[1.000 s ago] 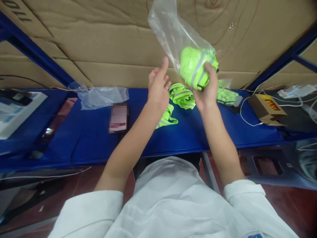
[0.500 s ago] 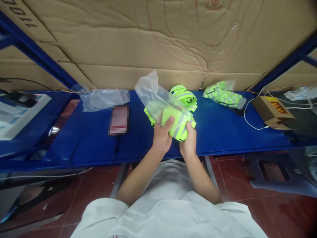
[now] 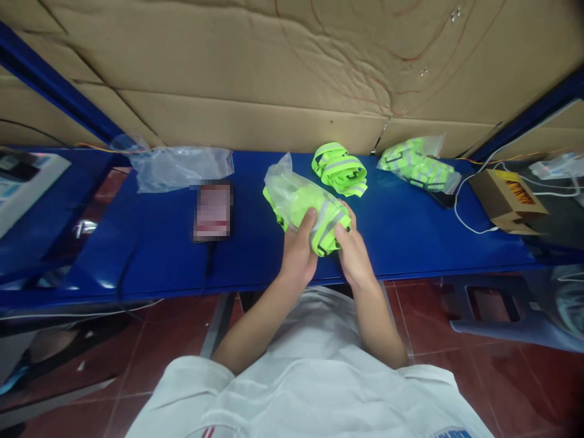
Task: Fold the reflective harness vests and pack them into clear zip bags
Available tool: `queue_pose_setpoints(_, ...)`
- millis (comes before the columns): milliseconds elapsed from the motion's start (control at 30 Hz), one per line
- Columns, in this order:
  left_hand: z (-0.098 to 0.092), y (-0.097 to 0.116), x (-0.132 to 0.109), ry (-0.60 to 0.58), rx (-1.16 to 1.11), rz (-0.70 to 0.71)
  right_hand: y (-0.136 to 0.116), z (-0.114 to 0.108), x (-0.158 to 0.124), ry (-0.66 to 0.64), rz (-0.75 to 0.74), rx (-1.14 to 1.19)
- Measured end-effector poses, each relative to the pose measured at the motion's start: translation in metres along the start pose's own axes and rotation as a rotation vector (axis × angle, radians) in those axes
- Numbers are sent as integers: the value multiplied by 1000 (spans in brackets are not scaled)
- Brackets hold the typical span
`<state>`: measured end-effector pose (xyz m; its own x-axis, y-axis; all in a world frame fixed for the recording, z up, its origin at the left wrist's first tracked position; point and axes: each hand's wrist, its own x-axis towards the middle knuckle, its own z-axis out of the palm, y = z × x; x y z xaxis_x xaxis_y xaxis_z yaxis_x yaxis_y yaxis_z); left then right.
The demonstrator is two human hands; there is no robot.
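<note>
A clear plastic bag (image 3: 292, 191) holding a folded neon-green reflective vest (image 3: 322, 219) lies on the blue shelf (image 3: 150, 249) in front of me. My left hand (image 3: 298, 249) grips the bagged vest from the left, thumb on top. On the bundle's right end, my right hand (image 3: 351, 252) has its fingers curled round the bagged vest. Just behind them lies a loose coil of neon-green reflective strap (image 3: 340, 169).
A second bagged green vest (image 3: 420, 167) lies at the back right. Empty clear bags (image 3: 176, 167) sit at the back left, a phone (image 3: 212, 210) beside them. A small cardboard box (image 3: 506, 194) and white cable (image 3: 469, 222) are on the right. Cardboard sheets (image 3: 274, 79) form the back wall.
Both hands came down from head height with the bagged vest and now press it onto the shelf. The bag's loose end has dropped lower and flatter.
</note>
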<state>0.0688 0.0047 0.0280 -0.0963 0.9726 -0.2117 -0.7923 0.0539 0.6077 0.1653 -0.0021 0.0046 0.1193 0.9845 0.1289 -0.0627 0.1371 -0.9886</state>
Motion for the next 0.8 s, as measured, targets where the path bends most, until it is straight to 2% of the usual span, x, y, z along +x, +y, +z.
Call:
queue_pose_setpoints(67,-4,-2,3,25,22,15,-4,-8,-4,-26,-41,-139)
queue_pose_setpoints(167,-8,-7,4,82,70,111,-7,-12,-13,127,-106,-275)
queue_pose_setpoints(233,-9,-8,2,96,117,195,-8,-12,-19,134,-41,-207)
queue_pose_setpoints(333,-10,-4,-1,83,178,265,-11,-11,-24,-26,148,59)
queue_pose_setpoints(400,-10,1,-4,46,208,251,-13,-11,-24,-67,186,172)
queue_pose_setpoints(533,-10,3,-6,-50,217,133,-12,-6,-22,8,157,246)
queue_pose_setpoints(700,-9,-10,-4,-53,140,63,-2,7,-17,164,104,262)
queue_pose_setpoints(800,-8,-11,-2,-41,166,68,1,8,-14,164,83,253)
